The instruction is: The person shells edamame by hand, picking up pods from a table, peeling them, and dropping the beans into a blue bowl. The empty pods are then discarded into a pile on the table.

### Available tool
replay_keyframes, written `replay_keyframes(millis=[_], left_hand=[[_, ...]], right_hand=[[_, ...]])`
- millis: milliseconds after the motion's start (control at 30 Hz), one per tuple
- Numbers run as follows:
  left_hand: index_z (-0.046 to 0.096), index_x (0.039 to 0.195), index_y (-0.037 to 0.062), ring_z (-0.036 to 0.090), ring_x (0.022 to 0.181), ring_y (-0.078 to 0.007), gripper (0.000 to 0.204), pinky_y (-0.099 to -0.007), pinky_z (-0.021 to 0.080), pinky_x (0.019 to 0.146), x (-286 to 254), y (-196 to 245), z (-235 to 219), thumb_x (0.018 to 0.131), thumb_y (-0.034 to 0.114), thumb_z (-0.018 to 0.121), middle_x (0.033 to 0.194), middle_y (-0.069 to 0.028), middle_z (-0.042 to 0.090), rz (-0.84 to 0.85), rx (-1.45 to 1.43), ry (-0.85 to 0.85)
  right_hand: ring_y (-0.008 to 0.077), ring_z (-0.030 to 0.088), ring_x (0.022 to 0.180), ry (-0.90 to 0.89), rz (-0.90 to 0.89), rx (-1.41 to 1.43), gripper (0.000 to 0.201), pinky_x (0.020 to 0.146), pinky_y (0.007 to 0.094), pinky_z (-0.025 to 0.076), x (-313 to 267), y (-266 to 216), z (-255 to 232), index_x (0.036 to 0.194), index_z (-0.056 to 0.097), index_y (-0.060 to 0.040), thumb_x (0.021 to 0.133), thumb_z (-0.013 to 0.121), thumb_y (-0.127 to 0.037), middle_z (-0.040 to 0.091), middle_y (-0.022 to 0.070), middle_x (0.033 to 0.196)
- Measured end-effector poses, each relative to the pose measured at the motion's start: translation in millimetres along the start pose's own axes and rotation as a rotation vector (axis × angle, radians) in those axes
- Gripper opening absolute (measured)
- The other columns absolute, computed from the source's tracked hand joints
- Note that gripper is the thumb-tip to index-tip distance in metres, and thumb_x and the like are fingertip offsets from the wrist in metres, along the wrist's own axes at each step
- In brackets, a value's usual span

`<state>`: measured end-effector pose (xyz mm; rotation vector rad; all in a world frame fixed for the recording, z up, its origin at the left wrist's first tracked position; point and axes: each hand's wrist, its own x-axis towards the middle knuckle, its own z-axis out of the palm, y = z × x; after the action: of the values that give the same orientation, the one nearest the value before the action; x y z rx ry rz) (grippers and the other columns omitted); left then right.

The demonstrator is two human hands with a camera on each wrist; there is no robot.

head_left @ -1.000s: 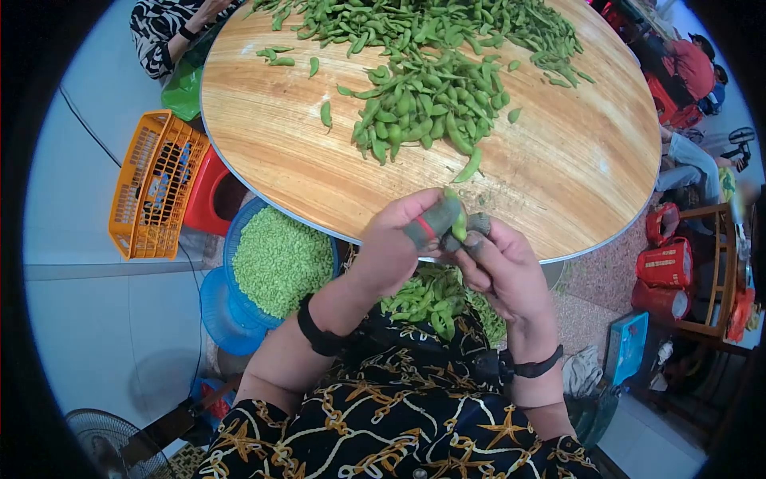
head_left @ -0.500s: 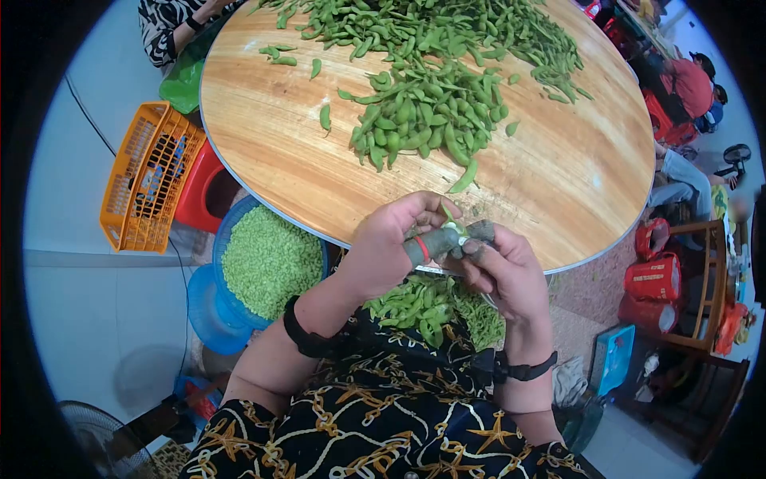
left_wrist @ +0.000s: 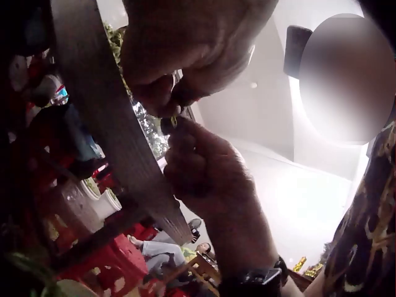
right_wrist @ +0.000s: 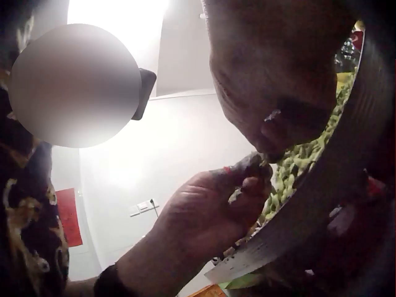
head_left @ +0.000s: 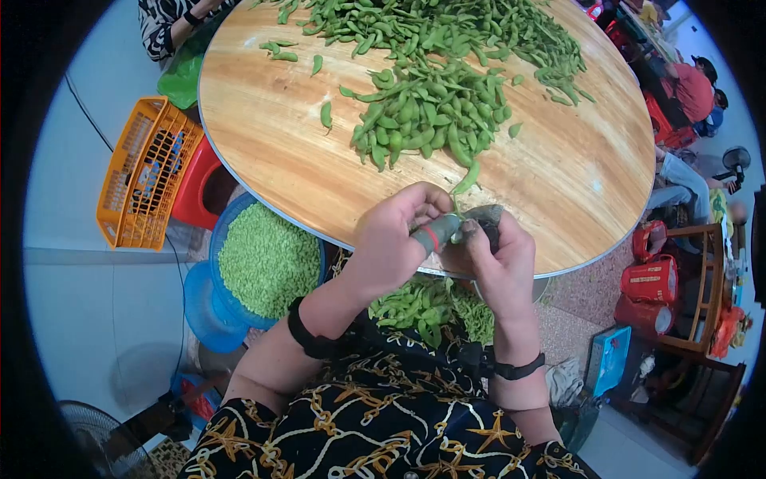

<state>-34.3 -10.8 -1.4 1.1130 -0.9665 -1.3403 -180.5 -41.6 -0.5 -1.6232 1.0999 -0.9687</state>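
Observation:
Over the table's near edge, my left hand [head_left: 391,239] pinches a green pod [head_left: 457,214] between thumb and fingers, a grey covering with a red band on its thumb. My right hand [head_left: 507,259], its fingertips also in dark coverings, touches the pod from the other side. Something pale green shows between the thumbs. In the left wrist view, the right hand [left_wrist: 213,176] meets the left hand [left_wrist: 185,46] at a small green piece [left_wrist: 174,120]. The right wrist view has the left hand [right_wrist: 198,210] below the right hand [right_wrist: 272,74]; their fingertips hide most of the pod.
Piles of pods [head_left: 427,112] lie on the round wooden table [head_left: 271,168]. Below its edge are more pods [head_left: 415,307]. At left stand a blue basket of shelled beans [head_left: 270,259], an orange crate [head_left: 148,176] and a red stool [head_left: 194,188]. Other people sit around.
The pod, whole and upright between the hands a second ago, is now split, with pale green showing. The left fingers have drawn back from the thumb tip, and the right hand has shifted slightly left.

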Motion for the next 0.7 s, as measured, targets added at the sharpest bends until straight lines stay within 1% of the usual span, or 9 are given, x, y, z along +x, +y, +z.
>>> replay_keyframes(millis=[67,167,400,467,500,533,600,667,700], left_hand=[[0.051,0.094,0.0011,0.046,0.067,-0.0043,0.011,-0.0179,0.038,0.058,3.5,-2.1,-2.4,0.083,0.000,0.052,0.080,0.0016,0.051,-0.068,-0.115,-0.006],[0.052,0.092,-0.0003,0.046,0.064,-0.0042,0.011,-0.0187,0.037,0.055,9.3,-13.7,-5.8,0.082,-0.001,0.049,0.075,0.0015,0.052,-0.123,-0.174,-0.002],[0.053,0.085,0.0014,0.044,0.064,-0.0052,0.020,-0.0179,0.036,0.056,13.4,-9.5,-9.6,0.074,-0.008,0.039,0.073,0.0015,0.050,-0.021,0.247,0.018],[0.053,0.085,0.0012,0.044,0.064,-0.0052,0.022,-0.0178,0.035,0.057,12.9,-5.5,-15.9,0.073,-0.009,0.038,0.072,0.0015,0.049,-0.005,0.194,0.036],[0.053,0.085,0.0011,0.043,0.064,-0.0051,0.024,-0.0178,0.035,0.057,12.5,-3.6,-20.3,0.072,-0.010,0.036,0.072,0.0015,0.048,0.011,0.143,0.057],[0.053,0.085,0.0011,0.043,0.064,-0.0051,0.024,-0.0178,0.035,0.057,11.9,-1.5,-26.1,0.072,-0.010,0.036,0.072,0.0015,0.048,0.011,0.142,0.058],[0.054,0.085,0.0012,0.042,0.064,-0.0055,0.026,-0.0186,0.036,0.057,11.1,1.3,-35.0,0.071,-0.011,0.036,0.072,0.0009,0.049,-0.004,0.079,0.152],[0.057,0.088,0.0007,0.045,0.066,-0.0053,0.021,-0.0191,0.037,0.059,10.9,-3.8,-32.4,0.076,-0.009,0.042,0.075,0.0003,0.053,0.115,0.186,0.170],[0.058,0.090,0.0010,0.047,0.067,-0.0052,0.018,-0.0193,0.038,0.060,7.7,-0.8,-26.6,0.079,-0.006,0.047,0.077,0.0004,0.055,0.117,0.249,0.073]], right_hand=[[0.0111,0.052,0.053,0.036,-0.007,0.002,0.006,0.051,0.0262,0.043,-0.8,-1.6,5.8,0.080,0.057,0.0012,0.079,0.060,-0.003,0.057,0.0096,0.060],[0.0255,0.057,0.051,0.114,-0.243,-0.331,0.009,0.050,0.0298,0.045,-2.7,-1.0,10.6,0.079,0.057,-0.0007,0.073,0.062,-0.004,0.056,0.0145,0.061],[0.0158,0.053,0.049,0.076,-0.117,-0.225,0.008,0.048,0.0266,0.042,-1.1,0.8,3.7,0.081,0.057,0.0000,0.076,0.060,-0.005,0.056,0.0083,0.059],[0.0092,0.048,0.050,0.016,-0.043,0.045,0.006,0.048,0.0230,0.039,1.9,3.0,-12.4,0.081,0.057,0.0000,0.078,0.058,-0.005,0.054,0.0005,0.059],[0.0062,0.045,0.053,-0.030,0.134,0.047,0.005,0.051,0.0209,0.037,0.9,-17.5,-27.4,0.080,0.057,-0.0003,0.079,0.057,-0.005,0.052,-0.0036,0.062],[0.0080,0.048,0.055,-0.204,0.196,0.068,0.010,0.053,0.0235,0.040,-1.2,-20.7,-50.2,0.084,0.059,0.0006,0.079,0.058,-0.008,0.055,-0.0001,0.064],[0.0112,0.051,0.056,-0.768,-0.016,0.147,0.015,0.054,0.0258,0.041,5.4,-24.8,-75.9,0.090,0.060,0.0022,0.079,0.059,-0.009,0.058,0.0039,0.065],[0.0154,0.055,0.055,-0.813,-0.099,0.031,0.022,0.055,0.0272,0.043,16.4,-22.8,-68.8,0.099,0.060,-0.0006,0.078,0.060,-0.009,0.057,0.0093,0.062],[0.0191,0.057,0.055,-0.504,-0.105,-0.243,0.024,0.054,0.0295,0.044,21.8,-21.6,-53.4,0.101,0.060,-0.0032,0.078,0.060,-0.009,0.057,0.0112,0.061]])
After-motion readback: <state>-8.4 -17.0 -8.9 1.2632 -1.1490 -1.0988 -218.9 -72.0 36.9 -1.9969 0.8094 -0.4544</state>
